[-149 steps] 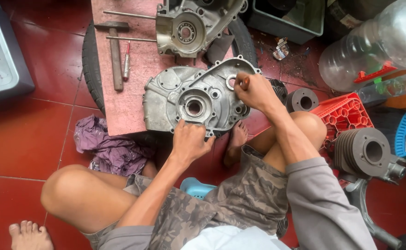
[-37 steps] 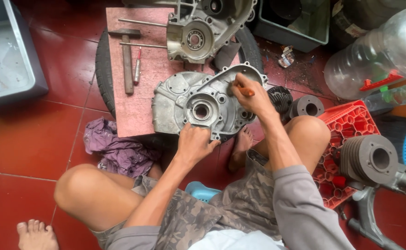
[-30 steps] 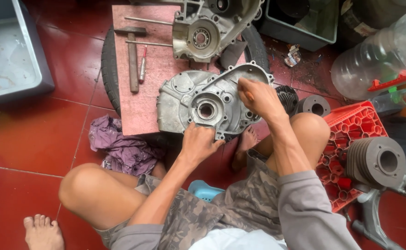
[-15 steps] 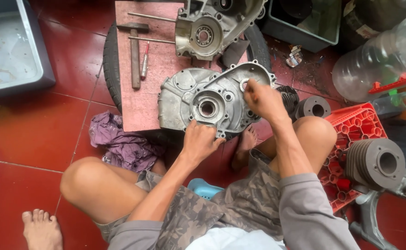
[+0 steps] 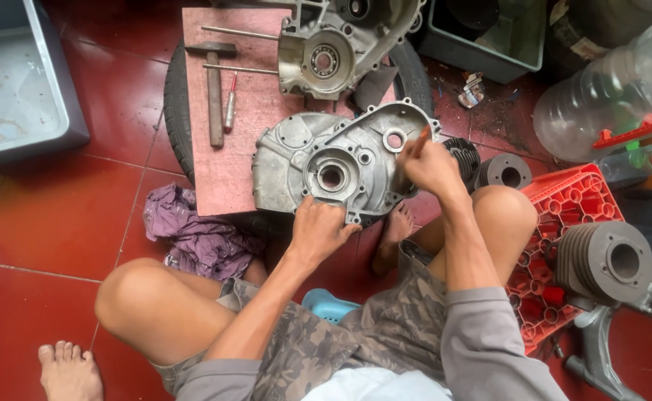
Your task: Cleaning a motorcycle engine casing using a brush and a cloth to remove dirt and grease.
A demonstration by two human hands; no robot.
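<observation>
A person's left hand gripped the engine casing's lower edge while the right hand pinched a small tool against it.

Two grey engine case halves sit on the reddish board: one at its near edge, one at its far edge. One hammer, one small screwdriver and two thin metal rods lie on the board too. On the floor are two finned cylinders, one purple rag, one red crate, one grey tray and one clear plastic bottle.
</observation>
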